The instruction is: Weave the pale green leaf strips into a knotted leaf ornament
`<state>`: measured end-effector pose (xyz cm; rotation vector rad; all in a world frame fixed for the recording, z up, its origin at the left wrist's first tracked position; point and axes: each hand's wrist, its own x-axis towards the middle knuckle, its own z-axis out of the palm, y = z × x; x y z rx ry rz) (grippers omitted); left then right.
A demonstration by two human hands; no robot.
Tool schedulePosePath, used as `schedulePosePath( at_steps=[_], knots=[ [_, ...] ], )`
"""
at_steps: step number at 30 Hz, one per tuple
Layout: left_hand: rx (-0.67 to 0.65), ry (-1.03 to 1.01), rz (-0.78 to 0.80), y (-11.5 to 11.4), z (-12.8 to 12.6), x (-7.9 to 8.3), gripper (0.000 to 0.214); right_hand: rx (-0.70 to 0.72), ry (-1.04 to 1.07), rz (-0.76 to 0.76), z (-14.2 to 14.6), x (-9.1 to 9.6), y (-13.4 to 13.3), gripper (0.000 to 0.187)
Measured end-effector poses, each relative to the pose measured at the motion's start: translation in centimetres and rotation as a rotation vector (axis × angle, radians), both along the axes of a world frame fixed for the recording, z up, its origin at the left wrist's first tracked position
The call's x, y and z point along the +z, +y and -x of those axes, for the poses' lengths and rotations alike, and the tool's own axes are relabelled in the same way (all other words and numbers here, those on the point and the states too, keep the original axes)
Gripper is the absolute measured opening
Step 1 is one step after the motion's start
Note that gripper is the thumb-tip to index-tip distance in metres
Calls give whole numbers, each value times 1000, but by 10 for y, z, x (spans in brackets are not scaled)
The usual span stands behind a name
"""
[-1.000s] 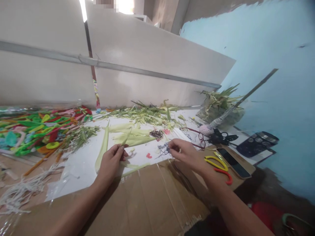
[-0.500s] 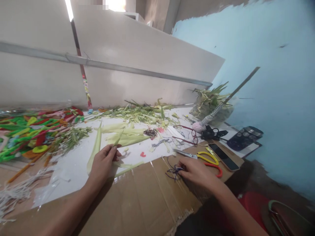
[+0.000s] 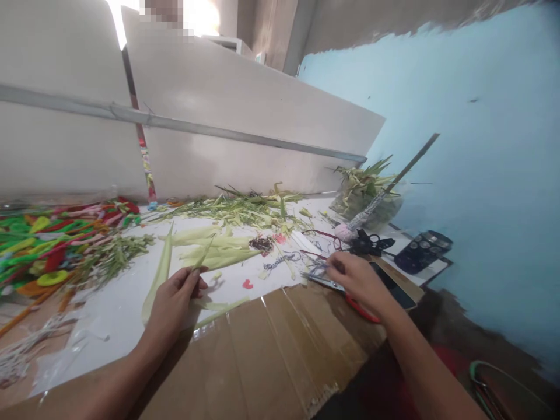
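Note:
My left hand [image 3: 177, 294] is closed in a pinch on a narrow, pointed piece of pale green corn husk [image 3: 205, 252], its tip pointing up. A longer husk [image 3: 158, 274] lies beside that hand, and wide husks [image 3: 219, 255] are spread beyond it. My right hand [image 3: 359, 283] is over the scissors [image 3: 324, 281], its fingers pinched on dark thread [image 3: 321, 269], partly blurred. The hand hides the scissors' yellow handle; part of the red handle shows. A twisted black-and-white cord [image 3: 280, 261] and dark red glasses [image 3: 322, 234] lie close by.
Colourful fuzzy stems [image 3: 52, 245] are heaped at the left. Husk scraps [image 3: 245, 207] line the back. A bag of leaves [image 3: 365, 195], a pink-ended wrapped stick [image 3: 345, 231], a dark can [image 3: 423, 252] and a phone [image 3: 396, 287] stand or lie right. Cardboard [image 3: 245, 350] covers the front edge.
My right hand has moved up and away from the cardboard with the dark thread, now over the scissors. My left hand keeps its pinch on the husk. The view has shifted slightly.

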<state>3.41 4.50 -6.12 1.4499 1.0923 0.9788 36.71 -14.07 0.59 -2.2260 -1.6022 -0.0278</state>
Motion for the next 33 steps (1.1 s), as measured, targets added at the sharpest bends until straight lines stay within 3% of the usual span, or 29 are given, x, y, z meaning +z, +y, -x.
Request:
schedulePosePath(
  at_steps=[3,6,11,15,19,23,28,33],
  knots=[
    [-3,7,12,2,0,-2,47,-157,-78,-94,-32,21,18,14],
    [1,6,21,3,0,-3,49,-268,-221,-34,-60,30,41,15],
    [-8,-30,7,2,1,-4,48,-326,-284,48,-86,16,69,20],
    [-12,-82,32,3,1,-1,52,-302,-292,109,-81,2,74,26],
    [-60,-193,94,-3,-1,13,55,-229,-274,-11,-49,3,82,38],
    [-162,-330,273,-16,-7,28,56,71,236,-316,13,11,98,24],
    [-238,-405,341,-30,-11,28,49,392,869,-223,98,-2,116,31],
    [-260,-329,340,-32,-11,10,48,420,1199,-162,138,-33,122,39]
  ],
)
